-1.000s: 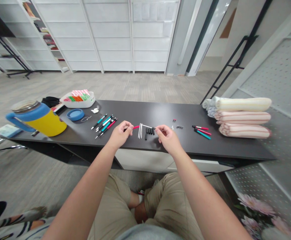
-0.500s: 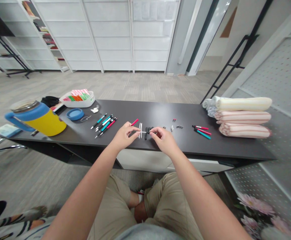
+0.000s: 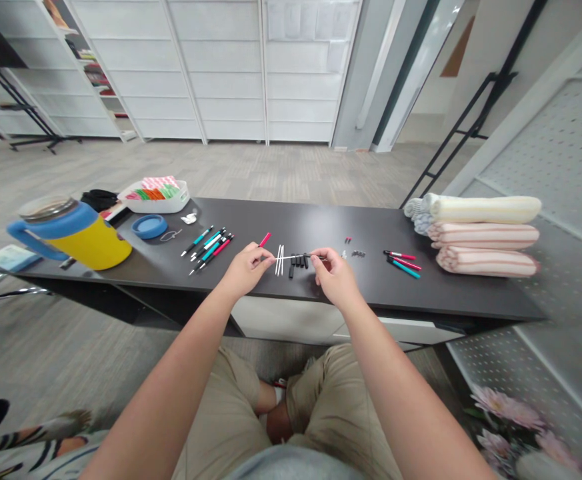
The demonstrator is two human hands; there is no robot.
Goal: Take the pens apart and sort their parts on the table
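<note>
My left hand (image 3: 247, 268) is closed in a pinch on one end of a thin white pen refill (image 3: 285, 258), which points right across the table. A red pen barrel (image 3: 265, 239) sticks out past the same hand and seems held in it. Opposite, my right hand (image 3: 335, 273) pinches a small dark pen part (image 3: 313, 255), mostly covered by the fingers. Whether that part joins the refill is unclear. Between the hands, several more white refills (image 3: 279, 267) lie side by side, beside several short black pen grips (image 3: 291, 271).
Assembled pens (image 3: 205, 250) lie left; red and teal barrels (image 3: 405, 267) lie right, near small metal parts (image 3: 358, 253) and tiny red pieces (image 3: 347, 240). A yellow-blue mug (image 3: 88, 240), blue lid (image 3: 149, 227), white basket (image 3: 173, 203) and rolled towels (image 3: 488, 233) stand on the dark table (image 3: 451, 293).
My hands have moved apart: the left slightly left and up with the red barrel, the right slightly right. More of the refill and the black grips now shows between them.
</note>
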